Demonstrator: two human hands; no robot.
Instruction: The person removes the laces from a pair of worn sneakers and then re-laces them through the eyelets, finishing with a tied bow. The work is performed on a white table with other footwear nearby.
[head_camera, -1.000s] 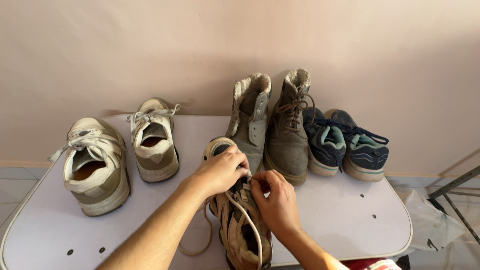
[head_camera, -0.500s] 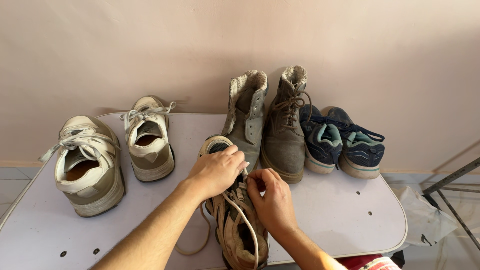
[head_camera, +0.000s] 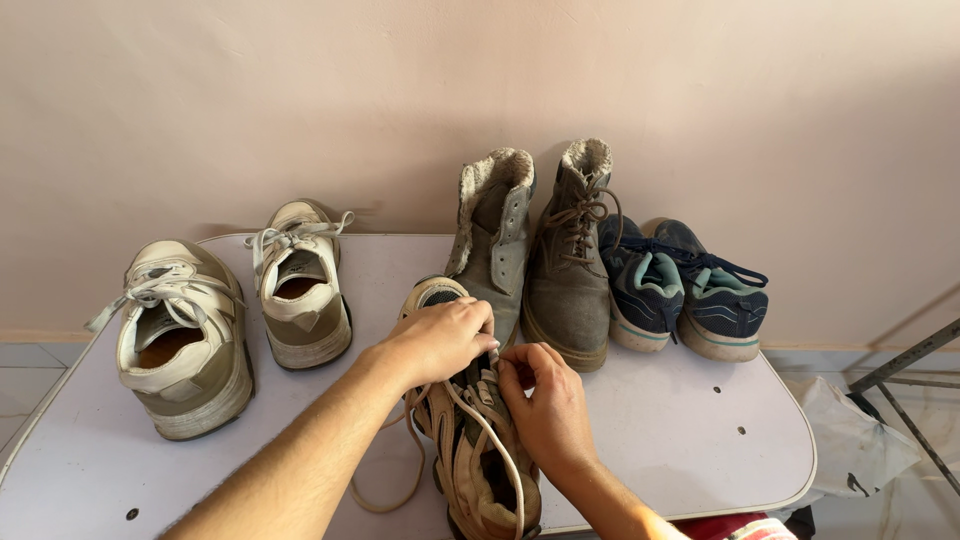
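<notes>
tan sneaker lay near front edge of tabletop, toe pointing away, loose cream lace trailing off its left side. left hand rested over toe end, fingers curled shut, grip pinching lace at eyelets. right hand beside it, fingertips pinched closed on lace end. behind sneaker: pair of grey fleece-lined boots against wall. right of boots: pair of navy-and-teal sneakers. far left: pair of white-and-beige sneakers, heels toward camera.
</notes>
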